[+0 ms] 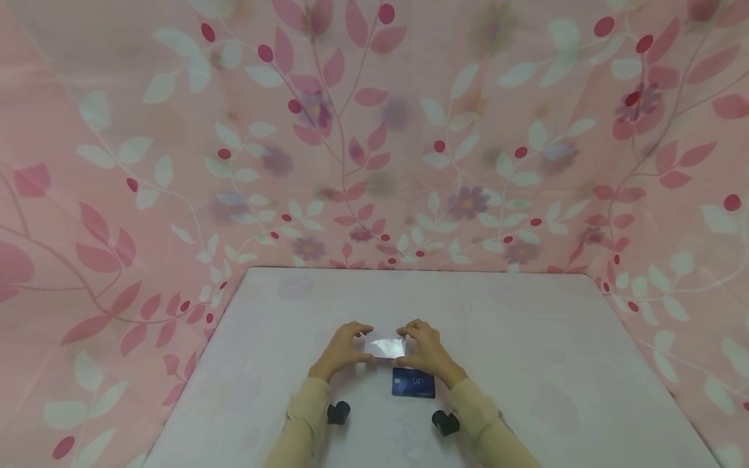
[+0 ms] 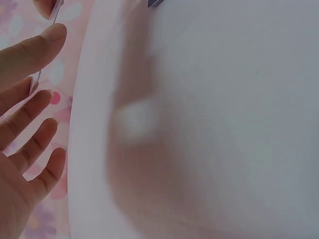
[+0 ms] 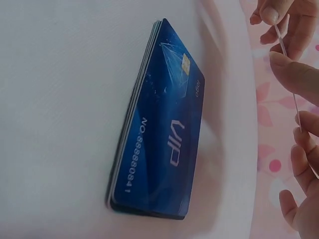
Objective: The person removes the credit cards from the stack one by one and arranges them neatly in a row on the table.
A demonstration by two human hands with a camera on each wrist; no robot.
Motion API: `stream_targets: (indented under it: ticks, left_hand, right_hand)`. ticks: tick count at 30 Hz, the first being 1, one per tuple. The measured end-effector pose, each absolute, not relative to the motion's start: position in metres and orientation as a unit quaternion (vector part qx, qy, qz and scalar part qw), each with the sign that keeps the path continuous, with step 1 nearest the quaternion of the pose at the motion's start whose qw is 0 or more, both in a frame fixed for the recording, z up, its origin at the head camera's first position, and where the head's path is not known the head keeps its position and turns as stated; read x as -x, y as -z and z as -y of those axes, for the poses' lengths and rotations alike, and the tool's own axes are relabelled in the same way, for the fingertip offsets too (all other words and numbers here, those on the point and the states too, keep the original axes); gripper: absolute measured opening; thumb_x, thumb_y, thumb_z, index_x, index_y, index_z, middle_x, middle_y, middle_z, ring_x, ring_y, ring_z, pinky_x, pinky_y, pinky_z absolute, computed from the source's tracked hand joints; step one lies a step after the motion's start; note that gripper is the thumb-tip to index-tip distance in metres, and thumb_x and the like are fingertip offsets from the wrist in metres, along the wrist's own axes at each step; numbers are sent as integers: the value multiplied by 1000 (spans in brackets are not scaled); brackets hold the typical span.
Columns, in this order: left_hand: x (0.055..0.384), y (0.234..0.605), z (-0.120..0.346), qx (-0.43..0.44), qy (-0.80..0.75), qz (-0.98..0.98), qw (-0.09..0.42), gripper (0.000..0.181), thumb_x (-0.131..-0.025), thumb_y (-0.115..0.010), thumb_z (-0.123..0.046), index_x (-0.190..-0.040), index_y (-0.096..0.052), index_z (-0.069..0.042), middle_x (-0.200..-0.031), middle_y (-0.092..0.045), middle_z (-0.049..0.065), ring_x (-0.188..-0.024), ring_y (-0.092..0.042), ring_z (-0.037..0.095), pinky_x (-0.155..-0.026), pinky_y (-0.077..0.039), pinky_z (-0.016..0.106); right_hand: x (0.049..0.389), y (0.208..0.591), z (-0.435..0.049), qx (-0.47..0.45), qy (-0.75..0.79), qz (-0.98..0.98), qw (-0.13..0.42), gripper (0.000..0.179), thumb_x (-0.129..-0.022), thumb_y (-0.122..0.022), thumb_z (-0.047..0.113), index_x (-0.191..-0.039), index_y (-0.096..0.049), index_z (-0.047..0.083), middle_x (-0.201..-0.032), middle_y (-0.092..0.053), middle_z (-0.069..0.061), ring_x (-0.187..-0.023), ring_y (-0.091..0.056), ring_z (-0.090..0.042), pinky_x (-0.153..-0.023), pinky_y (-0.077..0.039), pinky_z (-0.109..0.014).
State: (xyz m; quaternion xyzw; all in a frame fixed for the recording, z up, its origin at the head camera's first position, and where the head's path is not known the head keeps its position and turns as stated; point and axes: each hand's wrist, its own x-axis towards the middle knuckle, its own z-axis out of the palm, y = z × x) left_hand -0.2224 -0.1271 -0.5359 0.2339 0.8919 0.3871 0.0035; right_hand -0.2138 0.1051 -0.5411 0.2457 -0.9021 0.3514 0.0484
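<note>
Pale and shiny, a thin card point(image 1: 385, 348) is catching the light above the tabletop point(image 1: 526, 338), and from my remote seat I'm seeing both hands holding its opposite ends. The left hand point(image 1: 344, 350) is gripping one end with thumb and index finger, parted only about the card's short side; its remaining fingers point(image 2: 48, 174) are fanning out loosely. The right hand point(image 1: 426, 348) is gripping the other end likewise. A stack of blue VIP cards point(image 1: 413, 382) is lying just on the near side of the right thumb. What's worrying me is the hold: the fingertips seem to be bearing on slim edges, so unequal squeezing could bow the card or make it slip and drop. If the right hand dips, it could be nudging the stack askew. How firmly they're pressing, I can't tell.
</note>
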Motion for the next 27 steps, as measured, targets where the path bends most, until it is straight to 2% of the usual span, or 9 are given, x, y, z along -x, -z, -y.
stream_targets:
  ticks: [9,16,27]
  left_hand:
    - [236,532,138,-205,-391,-897,3,59,-63,-86,-15,-116,-64,1,-114,-64,14,-98,-56,33,-85,-44,46]
    - [243,529,150,-185,-386,-904,1,60,-61,-86,-13,-115,-64,1,-115,-64,15,-97,-57,32,-83,-46,45]
    - [251,529,169,-162,-383,-910,0,60,-61,-85,-9,-116,-64,1,-116,-63,16,-97,-58,33,-84,-46,46]
  right_hand:
    - [226,538,-90,-249,-354,900,50,60,-64,-86,26,-113,-63,-1,-104,-55,-10,-99,-50,-27,-84,-32,-50]
    - [235,537,-73,-252,-354,899,53,60,-64,-86,25,-113,-63,-2,-105,-56,-13,-100,-50,-31,-84,-33,-53]
    - [249,537,-50,-250,-334,908,47,60,-65,-85,28,-114,-64,1,-108,-55,-12,-102,-49,-29,-85,-33,-50]
